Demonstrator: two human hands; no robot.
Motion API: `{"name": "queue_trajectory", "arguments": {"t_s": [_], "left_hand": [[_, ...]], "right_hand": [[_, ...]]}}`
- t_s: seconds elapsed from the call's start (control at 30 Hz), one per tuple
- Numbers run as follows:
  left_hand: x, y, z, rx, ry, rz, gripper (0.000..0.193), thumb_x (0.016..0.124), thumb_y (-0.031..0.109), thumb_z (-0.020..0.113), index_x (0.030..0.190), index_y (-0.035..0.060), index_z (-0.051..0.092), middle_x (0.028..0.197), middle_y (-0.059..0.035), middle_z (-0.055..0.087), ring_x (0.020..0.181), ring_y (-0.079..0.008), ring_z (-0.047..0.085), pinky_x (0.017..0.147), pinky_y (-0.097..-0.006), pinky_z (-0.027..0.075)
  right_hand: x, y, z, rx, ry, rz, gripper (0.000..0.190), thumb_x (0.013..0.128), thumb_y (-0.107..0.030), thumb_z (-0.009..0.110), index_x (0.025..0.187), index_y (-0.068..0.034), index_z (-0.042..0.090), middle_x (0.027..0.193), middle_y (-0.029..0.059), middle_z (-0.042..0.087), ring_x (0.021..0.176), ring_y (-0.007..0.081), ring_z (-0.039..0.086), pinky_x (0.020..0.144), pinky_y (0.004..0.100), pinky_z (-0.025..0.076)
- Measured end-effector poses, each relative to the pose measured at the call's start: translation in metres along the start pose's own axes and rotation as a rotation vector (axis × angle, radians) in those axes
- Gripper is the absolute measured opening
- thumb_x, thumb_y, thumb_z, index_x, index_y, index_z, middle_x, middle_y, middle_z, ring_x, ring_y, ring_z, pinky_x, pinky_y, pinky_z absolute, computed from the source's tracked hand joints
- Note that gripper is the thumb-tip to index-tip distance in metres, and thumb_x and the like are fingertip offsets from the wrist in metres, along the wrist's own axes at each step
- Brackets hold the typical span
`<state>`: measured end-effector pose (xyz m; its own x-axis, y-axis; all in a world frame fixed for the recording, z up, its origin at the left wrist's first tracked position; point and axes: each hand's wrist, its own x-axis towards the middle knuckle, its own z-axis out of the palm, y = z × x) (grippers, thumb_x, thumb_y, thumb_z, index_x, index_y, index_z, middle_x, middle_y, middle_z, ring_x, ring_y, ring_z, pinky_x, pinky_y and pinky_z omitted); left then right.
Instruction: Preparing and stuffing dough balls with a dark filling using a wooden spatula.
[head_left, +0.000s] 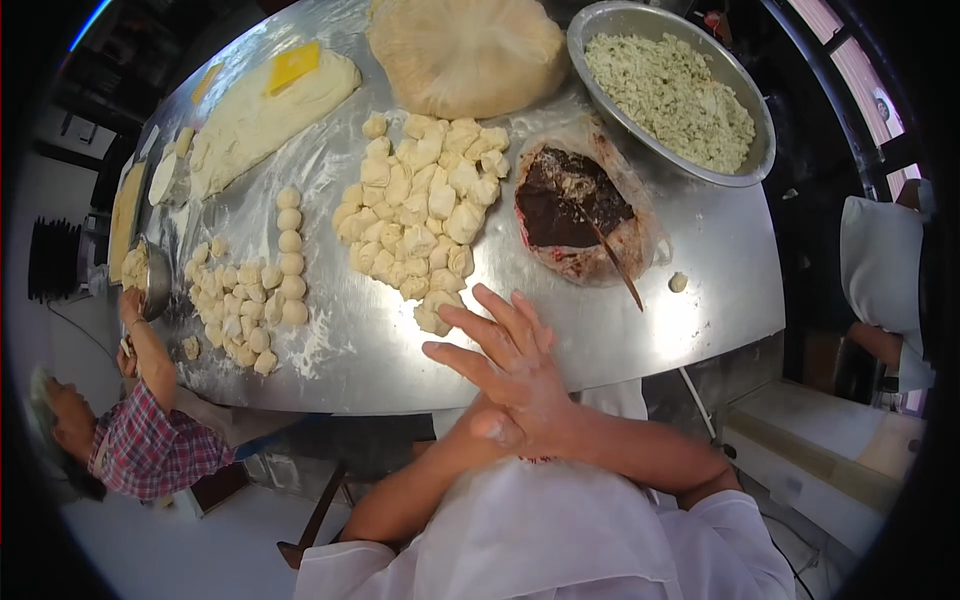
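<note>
My right hand (514, 375) lies over my left hand (541, 324), fingers spread above the steel table's front edge. My left hand is mostly hidden beneath it; what look like its fingertips show at the right. Just beyond the fingers sits a dough piece (433, 311), at the near end of a large heap of dough pieces (420, 202). Right of the heap, an opened plastic bag holds dark brown filling (562, 191), with a thin wooden stick (611, 255) leaning out of it. A small dough lump (678, 282) lies to the right.
A steel bowl (765, 154) of chopped green-white filling and a large bagged mass (469, 56) stand at the back. Left are smaller dough pieces (232, 300), a row of balls (291, 262) and a dough slab (262, 112) with a yellow scraper (294, 67). A co-worker (150, 442) reaches into a bowl.
</note>
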<state>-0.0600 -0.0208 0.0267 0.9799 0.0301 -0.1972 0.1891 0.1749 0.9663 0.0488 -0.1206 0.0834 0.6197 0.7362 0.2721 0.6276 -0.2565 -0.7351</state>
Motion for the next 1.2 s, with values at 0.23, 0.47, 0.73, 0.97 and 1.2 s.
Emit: {"name": "queue_trajectory", "arguments": {"t_s": [0.23, 0.47, 0.73, 0.97, 1.2], "left_hand": [[0.016, 0.060, -0.002, 0.481, 0.164, -0.032, 0.111, 0.084, 0.011, 0.085, 0.164, 0.0059, 0.009, 0.124, -0.0193, 0.064, 0.112, -0.0347, 0.067, 0.093, -0.0410, 0.054], [0.021, 0.062, -0.019, 0.668, 0.038, -0.165, 0.062, 0.093, 0.022, 0.080, 0.141, -0.0010, 0.048, 0.104, -0.0152, 0.068, 0.089, -0.0271, 0.069, 0.078, -0.0403, 0.057], [-0.010, 0.055, -0.083, -0.370, 0.293, -0.251, 0.030, 0.109, 0.031, 0.058, 0.115, 0.0024, 0.067, 0.090, -0.0074, 0.066, 0.058, -0.0090, 0.053, 0.048, -0.0234, 0.041], [-0.043, 0.030, -0.197, 0.525, 0.783, -0.060, 0.051, 0.103, 0.016, 0.060, 0.150, -0.0013, 0.048, 0.106, -0.0097, 0.061, 0.084, -0.0161, 0.061, 0.074, -0.0291, 0.052], [-0.026, 0.053, -0.226, 0.776, 0.935, -0.314, 0.074, 0.097, 0.018, 0.072, 0.156, -0.0023, 0.033, 0.119, -0.0259, 0.063, 0.099, -0.0348, 0.067, 0.089, -0.0422, 0.054]], "right_hand": [[-0.025, 0.037, -0.021, 0.477, -0.013, 0.667, 0.041, 0.110, -0.042, 0.051, 0.123, -0.004, 0.059, 0.105, 0.0117, 0.068, 0.096, 0.0249, 0.068, 0.088, 0.0379, 0.054], [-0.028, 0.046, 0.004, 0.221, -0.055, 0.307, 0.023, 0.103, -0.019, 0.065, 0.122, -0.008, 0.057, 0.098, 0.0118, 0.068, 0.080, 0.0279, 0.067, 0.072, 0.0383, 0.054], [-0.040, 0.085, -0.009, 0.099, 0.065, 0.242, 0.019, 0.093, 0.005, 0.067, 0.109, -0.004, 0.068, 0.106, 0.0135, 0.065, 0.090, 0.0325, 0.066, 0.076, 0.0382, 0.055], [-0.055, 0.082, 0.009, 0.223, 0.207, 0.377, 0.015, 0.092, 0.009, 0.066, 0.102, -0.002, 0.070, 0.106, 0.0129, 0.065, 0.087, 0.0237, 0.067, 0.073, 0.0339, 0.054], [-0.054, 0.087, 0.012, 0.104, 0.217, 0.242, 0.019, 0.089, 0.012, 0.063, 0.100, -0.001, 0.069, 0.106, 0.0140, 0.066, 0.088, 0.0284, 0.068, 0.075, 0.0356, 0.055]]}}
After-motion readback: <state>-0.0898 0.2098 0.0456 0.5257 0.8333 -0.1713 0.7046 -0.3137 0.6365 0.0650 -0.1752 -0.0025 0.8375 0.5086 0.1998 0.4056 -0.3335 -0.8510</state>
